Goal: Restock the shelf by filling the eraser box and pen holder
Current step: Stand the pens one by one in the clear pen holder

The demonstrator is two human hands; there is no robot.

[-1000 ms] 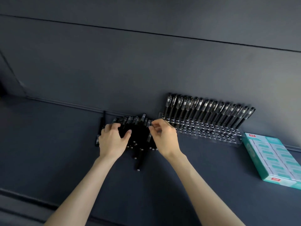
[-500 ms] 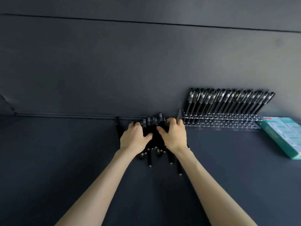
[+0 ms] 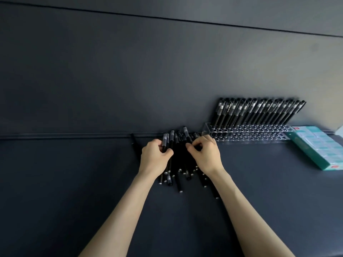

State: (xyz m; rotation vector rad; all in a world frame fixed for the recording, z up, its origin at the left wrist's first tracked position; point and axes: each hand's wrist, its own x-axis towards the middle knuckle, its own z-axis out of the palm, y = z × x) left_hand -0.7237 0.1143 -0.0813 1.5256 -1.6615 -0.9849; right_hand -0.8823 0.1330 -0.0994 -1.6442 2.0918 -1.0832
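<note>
On my feed, both hands work a heap of loose pens [image 3: 181, 165] lying on the dark shelf [image 3: 74, 182], hard against the back wall [image 3: 130, 71] and just left of the pen holder [image 3: 246, 135]. The left hand [image 3: 155, 157] has its fingers curled round a few pens, thumb pressed across them, their silver-banded caps standing up above the knuckles. The right hand [image 3: 207, 154] is bent at the knuckles, its fingertips pinching at one pen near the top of the heap. I read this as gathering and squaring the pens cap-end up, so that they can go into the holes one by one without being turned.

The holder is a clear rack with several rows of holes. Only its back row is filled: a line of black pens [image 3: 259, 113] stands there, all leaning to the right and resting toward the wall. The rows in front show bare holes, so by my judgement most of the filling remains to be done.

At the rack's right end lies the green eraser box [image 3: 304, 151], open on top and packed with wrapped erasers [image 3: 323, 143] in tidy rows; it looks full to me. One stray pen [image 3: 134, 143] lies apart, left of the heap.
</note>
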